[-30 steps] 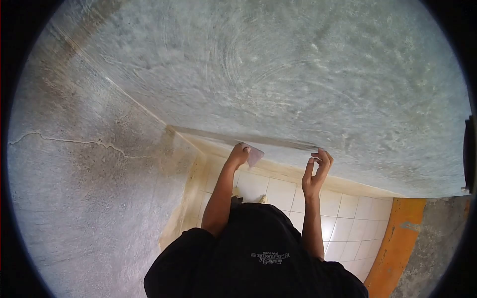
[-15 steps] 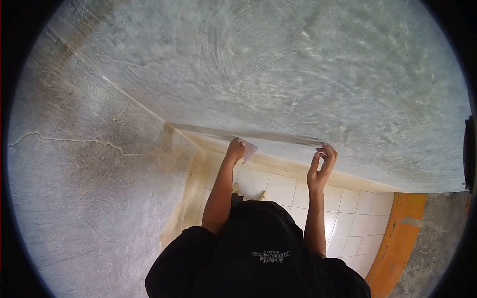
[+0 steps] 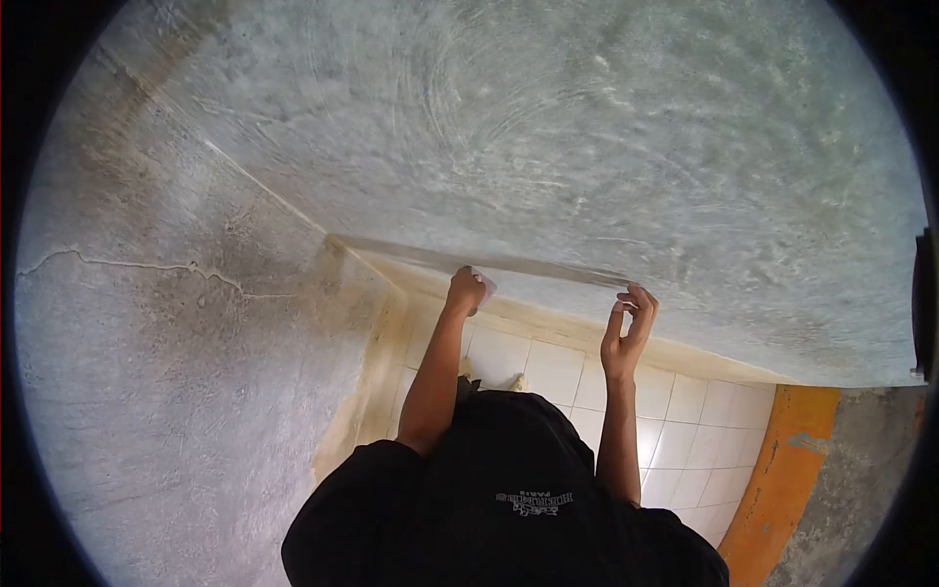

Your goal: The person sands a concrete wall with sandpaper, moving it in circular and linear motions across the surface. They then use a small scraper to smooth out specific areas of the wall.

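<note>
My left hand (image 3: 467, 291) is closed on a thin pinkish-grey sheet (image 3: 487, 286), part of which shows at the right side of the fingers. It is held close to the grey plastered wall (image 3: 548, 147), just below a dark horizontal band (image 3: 548, 269). Farther right, my right hand (image 3: 631, 328) is raised at the same wall, its fingers curled and apart, with the fingertips near the right end of the band. Nothing shows between those fingers.
A second wall (image 3: 176, 391) with a long crack meets the first at a corner on the left. White floor tiles (image 3: 553, 372) lie below. At the lower right an orange strip (image 3: 787, 470) borders rough grey concrete (image 3: 851, 479).
My left hand has turned slightly and shifted a little up, and less of the sheet shows. My right hand has moved slightly to the left.
</note>
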The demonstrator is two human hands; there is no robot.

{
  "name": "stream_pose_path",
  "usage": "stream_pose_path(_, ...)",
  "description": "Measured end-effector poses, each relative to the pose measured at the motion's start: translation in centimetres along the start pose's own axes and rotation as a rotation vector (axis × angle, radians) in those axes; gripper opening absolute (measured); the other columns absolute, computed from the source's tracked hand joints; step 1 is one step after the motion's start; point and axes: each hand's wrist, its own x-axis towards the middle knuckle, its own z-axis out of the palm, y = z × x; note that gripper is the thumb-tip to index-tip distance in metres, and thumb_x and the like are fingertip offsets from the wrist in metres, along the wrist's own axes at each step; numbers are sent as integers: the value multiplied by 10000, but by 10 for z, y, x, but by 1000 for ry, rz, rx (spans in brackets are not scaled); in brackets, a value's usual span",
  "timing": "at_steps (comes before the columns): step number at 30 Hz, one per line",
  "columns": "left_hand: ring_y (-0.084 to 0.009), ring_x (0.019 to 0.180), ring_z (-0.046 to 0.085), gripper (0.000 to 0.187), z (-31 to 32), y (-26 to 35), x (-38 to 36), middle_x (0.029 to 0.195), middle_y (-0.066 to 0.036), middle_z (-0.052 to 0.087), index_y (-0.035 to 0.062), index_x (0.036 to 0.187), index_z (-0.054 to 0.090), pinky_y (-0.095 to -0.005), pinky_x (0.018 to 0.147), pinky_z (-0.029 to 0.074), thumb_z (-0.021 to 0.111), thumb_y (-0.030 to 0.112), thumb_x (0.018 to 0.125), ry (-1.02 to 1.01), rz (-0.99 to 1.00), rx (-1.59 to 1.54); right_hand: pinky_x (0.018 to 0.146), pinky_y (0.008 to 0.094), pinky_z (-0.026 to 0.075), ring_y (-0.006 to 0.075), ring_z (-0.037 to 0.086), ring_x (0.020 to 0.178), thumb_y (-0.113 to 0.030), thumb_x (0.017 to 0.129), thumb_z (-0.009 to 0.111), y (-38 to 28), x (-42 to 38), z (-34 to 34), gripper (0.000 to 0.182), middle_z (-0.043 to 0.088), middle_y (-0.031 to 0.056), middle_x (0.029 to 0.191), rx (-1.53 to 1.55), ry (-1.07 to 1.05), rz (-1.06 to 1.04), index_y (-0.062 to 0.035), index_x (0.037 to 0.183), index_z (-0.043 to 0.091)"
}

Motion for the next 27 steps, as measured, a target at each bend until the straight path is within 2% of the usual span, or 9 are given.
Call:
stream_pose_path(5, -450, 981, 615, 191, -5, 6, -4, 958, -287, 652, -50, 948, 598, -491, 822, 501, 543, 101, 846, -22, 138, 18, 828, 337, 458, 221, 562, 997, 24, 929, 490, 1, 9, -4, 311, 517, 130, 1180, -31, -3, -1, -32, 1234, 511)
stream_pose_path(6, -455, 963, 616, 178, -7, 5, -4, 945, -287, 652, -49, 932, 595, -501, 815, 500, 542, 95, 842, -33, 151, 16, 822, 330, 456, 219, 548, 985, 13, 931, 495, -1, 12, -3, 244, 547, 115, 1111, -43, 24, 4, -24, 1169, 534)
stream_pose_path(9, -452, 983, 615, 249, -8, 8, -9, 1021, -307, 640, -67, 1030, 596, -487, 831, 496, 543, 106, 859, 25, 177, 122, 813, 315, 452, 211, 543, 936, 2, 935, 506, 7, 16, -6, 166, 568, 105, 1032, -84, -36, -44, -14, 1091, 560)
stream_pose_path(12, -485, 915, 610, 159, -2, 17, -16, 874, -313, 638, -63, 875, 589, -540, 780, 482, 517, 74, 836, 181, 281, -23, 804, 305, 446, 202, 538, 888, -11, 941, 516, 7, 18, -7, 120, 576, 98, 976, -17, -12, 6, -6, 1045, 577)
stream_pose_path(15, -500, 908, 604, 216, -7, 33, -23, 874, -329, 634, -94, 897, 577, -548, 782, 472, 499, 104, 859, 90, 73, -85, 795, 303, 444, 195, 542, 867, -16, 945, 522, 8, 19, -6, 116, 575, 102, 975, -60, -7, -14, -5, 1045, 581)
stream_pose_path(18, -508, 952, 588, 277, -1, 29, -20, 921, -361, 619, -120, 919, 561, -544, 805, 465, 466, 139, 893, 113, 40, -171, 790, 302, 442, 195, 538, 865, -10, 945, 522, 5, 19, -5, 121, 572, 100, 972, -28, 0, -13, -3, 1051, 580)
stream_pose_path(21, -519, 1019, 560, 307, 3, 34, -25, 1027, -387, 596, -128, 1050, 544, -513, 853, 462, 440, 131, 921, 224, 9, -429, 782, 343, 448, 236, 551, 829, 28, 898, 533, 5, 20, -5, 141, 594, 122, 948, -31, 9, -6, -6, 1026, 580)
stream_pose_path(24, -517, 1093, 532, 385, 16, 31, -23, 1155, -389, 560, -136, 1249, 451, -470, 912, 449, 398, 106, 954, 484, 99, -463, 780, 343, 449, 239, 551, 821, 28, 898, 534, 6, 20, -5, 141, 592, 122, 947, -57, 5, -14, -10, 1025, 583)
stream_pose_path(27, -497, 1160, 508, 455, 1, 42, -37, 1261, -375, 514, -128, 1377, 324, -437, 968, 423, 361, 90, 979, 371, 112, -532, 770, 344, 446, 241, 549, 815, 28, 899, 535, 8, 20, -3, 132, 591, 122, 939, -59, 20, -41, -12, 1014, 586)
